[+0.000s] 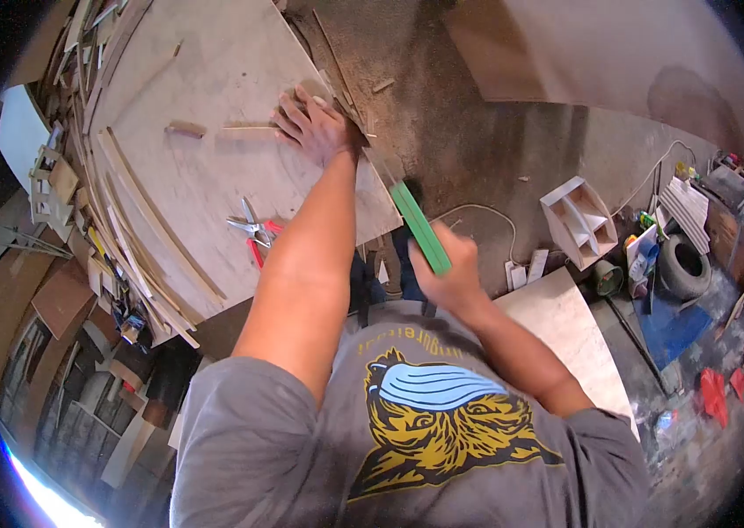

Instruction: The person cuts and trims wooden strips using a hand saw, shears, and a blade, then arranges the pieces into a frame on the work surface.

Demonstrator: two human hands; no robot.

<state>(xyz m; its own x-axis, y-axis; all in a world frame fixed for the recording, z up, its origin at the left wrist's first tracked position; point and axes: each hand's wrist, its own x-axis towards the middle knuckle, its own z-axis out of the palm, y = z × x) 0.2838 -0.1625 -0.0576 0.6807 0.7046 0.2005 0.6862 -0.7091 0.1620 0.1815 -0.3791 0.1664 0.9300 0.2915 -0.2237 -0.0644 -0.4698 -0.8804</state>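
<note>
My left hand (319, 132) lies with fingers spread over a thin wood strip (244, 134) near the right edge of a plywood worktop (205, 79). A short end of the strip shows beyond the hand at the worktop's edge. In my right hand (451, 271) is a saw (422, 227) with a long green handle, held just off the worktop's corner. Its thin blade points up toward the left hand and is hard to make out. Red-handled pliers (253, 231) lie on the worktop, left of my left forearm. A small wood block (185, 129) sits farther left.
Long curved wood strips (156, 216) line the worktop's left side beside piled offcuts. On the floor at right stand a divided wooden box (579, 222) and a tire (683, 267). A white cable (486, 209) runs across the floor. A large board (601, 53) is at upper right.
</note>
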